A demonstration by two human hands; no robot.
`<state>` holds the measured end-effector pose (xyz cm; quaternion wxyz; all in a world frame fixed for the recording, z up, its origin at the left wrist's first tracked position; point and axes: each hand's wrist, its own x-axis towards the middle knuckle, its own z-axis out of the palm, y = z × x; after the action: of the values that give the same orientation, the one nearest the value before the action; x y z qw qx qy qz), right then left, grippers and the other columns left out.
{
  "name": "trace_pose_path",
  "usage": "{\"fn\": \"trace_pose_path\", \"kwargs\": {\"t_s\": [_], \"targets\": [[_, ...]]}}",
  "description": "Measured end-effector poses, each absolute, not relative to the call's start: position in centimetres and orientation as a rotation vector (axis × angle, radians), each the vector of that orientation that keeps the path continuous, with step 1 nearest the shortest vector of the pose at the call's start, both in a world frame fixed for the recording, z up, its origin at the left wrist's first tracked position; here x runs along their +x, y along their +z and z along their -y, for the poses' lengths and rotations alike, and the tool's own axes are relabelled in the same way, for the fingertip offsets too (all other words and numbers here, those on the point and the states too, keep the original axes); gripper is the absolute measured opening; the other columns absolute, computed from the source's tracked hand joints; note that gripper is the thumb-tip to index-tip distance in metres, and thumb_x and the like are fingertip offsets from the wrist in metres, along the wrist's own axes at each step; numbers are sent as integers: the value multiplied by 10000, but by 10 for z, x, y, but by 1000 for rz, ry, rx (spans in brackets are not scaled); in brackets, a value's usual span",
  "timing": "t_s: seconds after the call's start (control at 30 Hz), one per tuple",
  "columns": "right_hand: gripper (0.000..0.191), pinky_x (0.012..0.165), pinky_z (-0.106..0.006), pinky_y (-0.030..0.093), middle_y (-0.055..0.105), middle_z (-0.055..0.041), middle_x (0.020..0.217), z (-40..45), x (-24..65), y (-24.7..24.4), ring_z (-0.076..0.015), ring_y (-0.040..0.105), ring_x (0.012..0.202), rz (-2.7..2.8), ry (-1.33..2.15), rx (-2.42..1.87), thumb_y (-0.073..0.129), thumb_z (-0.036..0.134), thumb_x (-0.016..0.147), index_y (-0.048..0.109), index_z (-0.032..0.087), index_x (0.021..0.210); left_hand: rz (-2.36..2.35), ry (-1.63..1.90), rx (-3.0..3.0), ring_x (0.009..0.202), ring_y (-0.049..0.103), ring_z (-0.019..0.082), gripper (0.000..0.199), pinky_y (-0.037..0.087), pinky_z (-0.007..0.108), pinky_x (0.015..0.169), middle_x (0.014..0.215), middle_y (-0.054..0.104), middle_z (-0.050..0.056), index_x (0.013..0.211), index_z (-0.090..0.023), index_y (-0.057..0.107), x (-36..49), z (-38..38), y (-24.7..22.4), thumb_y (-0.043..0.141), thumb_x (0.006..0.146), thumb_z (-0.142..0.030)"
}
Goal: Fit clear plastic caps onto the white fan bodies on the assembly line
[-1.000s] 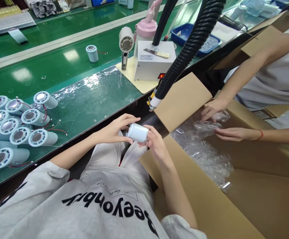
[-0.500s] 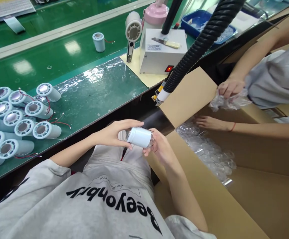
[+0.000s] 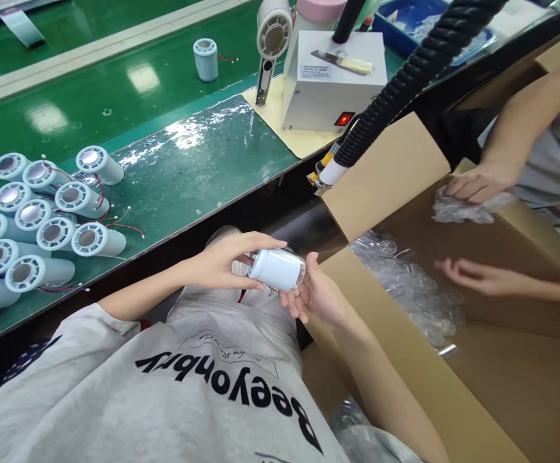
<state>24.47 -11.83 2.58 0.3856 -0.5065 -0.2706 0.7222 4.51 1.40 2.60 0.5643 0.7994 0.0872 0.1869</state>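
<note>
My left hand point(image 3: 226, 260) is closed around the rear end of a light-blue cylindrical motor housing point(image 3: 280, 269), thumb and fingers on either side. The housing lies tilted on its side above my lap, and a clear plastic cover shows round its right end. By that end, my right hand point(image 3: 313, 296) is open, palm up and fingers apart; whether a fingertip touches the cover I cannot tell. Several similar housings point(image 3: 89, 239) with red and white wires stand or lean in a cluster on the green bench at the left.
A grey box-shaped machine point(image 3: 332, 83) carries a knife point(image 3: 342, 62); a handheld fan point(image 3: 272, 38) stands beside it. A black corrugated hose point(image 3: 405, 90) hangs over the bench edge. Clear plastic pieces point(image 3: 405, 283) lie in a cardboard box point(image 3: 515, 373), where a co-worker's hands point(image 3: 477, 183) reach in.
My right hand's fingers have loosened from the clear end and spread apart. My left hand still holds the housing. The co-worker's lower hand has lifted off the plastic pieces and moved right.
</note>
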Motion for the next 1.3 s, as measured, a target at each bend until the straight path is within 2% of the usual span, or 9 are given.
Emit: {"fn": "trace_pose_path", "kwargs": {"t_s": [0.13, 0.2, 0.27, 0.37, 0.57, 0.67, 0.93, 1.17, 1.3], "targets": [[369, 697, -362, 678, 788, -106, 1036, 132, 245, 23, -223, 773, 801, 1085, 1116, -1480, 576, 504, 1019, 637, 218, 1245, -317, 400, 1728, 1213, 684, 255, 731, 632, 263, 822, 1425, 655, 137, 1480, -281, 586, 41, -6, 30, 862, 811, -379], [412, 975, -470, 639, 641, -107, 1459, 137, 245, 21, -265, 715, 1202, 1383, 733, -1398, 644, 235, 978, 571, 310, 1376, -350, 375, 1653, 1107, 722, 228, 733, 633, 255, 794, 1397, 674, 137, 1477, -264, 589, 39, -3, 31, 863, 808, -387], [483, 1096, -552, 568, 537, -59, 1583, 139, 247, 18, -292, 608, 1379, 1628, 533, -1261, 663, 115, 938, 604, 367, 1346, -388, 335, 1604, 933, 746, 187, 749, 621, 240, 710, 1342, 705, 134, 1492, -256, 576, 38, -1, 30, 855, 815, -411], [439, 1089, -566, 578, 621, -55, 1502, 140, 249, 17, -318, 628, 1356, 1653, 635, -1220, 760, 190, 922, 674, 378, 1310, -384, 312, 1618, 876, 751, 185, 793, 618, 261, 694, 1343, 713, 135, 1518, -270, 555, 36, -2, 32, 862, 806, -436], [398, 743, -428, 691, 794, -71, 1152, 141, 246, 22, -283, 775, 929, 1074, 1210, -1292, 818, 454, 873, 768, 329, 1247, -195, 330, 1639, 1448, 557, 304, 760, 580, 406, 1079, 1598, 546, 109, 1529, -352, 544, 31, -5, 33, 848, 835, -282], [348, 595, -368, 660, 780, -51, 1224, 142, 244, 26, -190, 715, 660, 1086, 1201, -1336, 831, 329, 832, 807, 349, 1178, -215, 290, 1520, 1387, 620, 284, 764, 597, 385, 1062, 1604, 540, 110, 1542, -347, 527, 30, -2, 30, 836, 849, -258], [413, 513, -320, 620, 742, -32, 1329, 145, 244, 22, -124, 654, 523, 1111, 1201, -1350, 750, 182, 832, 810, 379, 1190, -272, 226, 1369, 1215, 729, 262, 855, 629, 356, 956, 1494, 642, 135, 1591, -341, 446, 26, 3, 12, 844, 839, -255], [431, 865, -416, 645, 809, -66, 1153, 140, 236, 10, -290, 773, 1003, 1104, 1371, -1405, 764, 459, 876, 778, 282, 1269, -446, 140, 1211, 988, 774, 223, 703, 635, 291, 744, 1277, 757, 128, 1552, -260, 521, 28, 17, 2, 752, 889, -301], [334, 903, -419, 618, 812, -73, 1103, 139, 303, 2, -273, 763, 1005, 1171, 1079, -1745, 615, 487, 972, 812, 261, 1119, -647, 120, 1488, 933, 767, 195, 524, 617, 258, 788, 1114, 809, 33, 1351, -277, 700, -2, -16, 42, 794, 845, -374]]}}
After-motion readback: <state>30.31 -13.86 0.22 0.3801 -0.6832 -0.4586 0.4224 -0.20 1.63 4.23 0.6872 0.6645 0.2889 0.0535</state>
